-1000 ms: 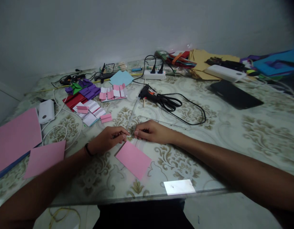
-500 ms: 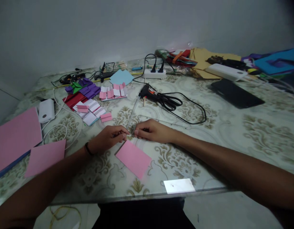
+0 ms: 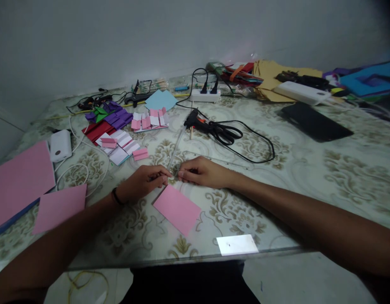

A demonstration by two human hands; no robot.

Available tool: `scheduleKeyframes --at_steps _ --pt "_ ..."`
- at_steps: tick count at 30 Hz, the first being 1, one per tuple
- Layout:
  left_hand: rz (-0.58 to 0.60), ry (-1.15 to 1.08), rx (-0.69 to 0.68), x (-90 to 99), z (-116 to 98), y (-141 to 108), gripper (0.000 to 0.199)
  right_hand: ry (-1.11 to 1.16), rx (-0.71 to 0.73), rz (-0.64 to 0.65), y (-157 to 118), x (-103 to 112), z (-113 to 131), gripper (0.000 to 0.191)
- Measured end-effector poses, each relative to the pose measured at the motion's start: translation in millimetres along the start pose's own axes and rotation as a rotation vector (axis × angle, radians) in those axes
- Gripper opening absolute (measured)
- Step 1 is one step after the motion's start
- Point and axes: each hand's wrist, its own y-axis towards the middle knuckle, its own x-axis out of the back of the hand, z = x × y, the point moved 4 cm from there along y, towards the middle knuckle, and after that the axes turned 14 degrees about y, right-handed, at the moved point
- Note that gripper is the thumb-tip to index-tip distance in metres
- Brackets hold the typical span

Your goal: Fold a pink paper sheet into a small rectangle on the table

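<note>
Toward the front edge of the table [image 3: 302, 169], about mid-width: left hand [image 3: 145, 182] and right hand [image 3: 204, 171], both low over the surface, fingertips facing each other with a small gap between. Left: fingers curled, index forward, thumb near it. Right: fingers folded in, thumb alongside the index. Can't tell if either is pinching anything; fingertips too small and dim.

Pink card [image 3: 177, 210] lies flat between the hands and the front edge, set at an angle, top corner just beside the left fingertips. Thin clear stick [image 3: 177, 147] runs from the glue gun [image 3: 196, 120] down to the left fingertips; contact unclear. Glue gun is beyond the hands, black cable [image 3: 228, 133] bundled to its right, one loop reaching further right. Bright white patch [image 3: 237, 245] at the front edge, right of the pink card; card or reflection, can't tell.

Left of the gun: pink-and-white folded papers [image 3: 120, 147], red and purple ones behind. Near the left edge: smaller pink sheet [image 3: 60, 207], large pink sheet [image 3: 20, 181], white box [image 3: 61, 145]. Near the back edge: power strip [image 3: 205, 96], two plugs in. Toward the right edge: flat black slab [image 3: 315, 121].
</note>
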Motion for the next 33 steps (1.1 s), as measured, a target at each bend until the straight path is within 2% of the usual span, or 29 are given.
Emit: scheduleKeyframes --at_steps 33 --pt "0.005 0.009 0.003 -0.4 1.0 0.7 0.023 -0.010 0.005 -0.013 -0.4 0.0 0.5 0.030"
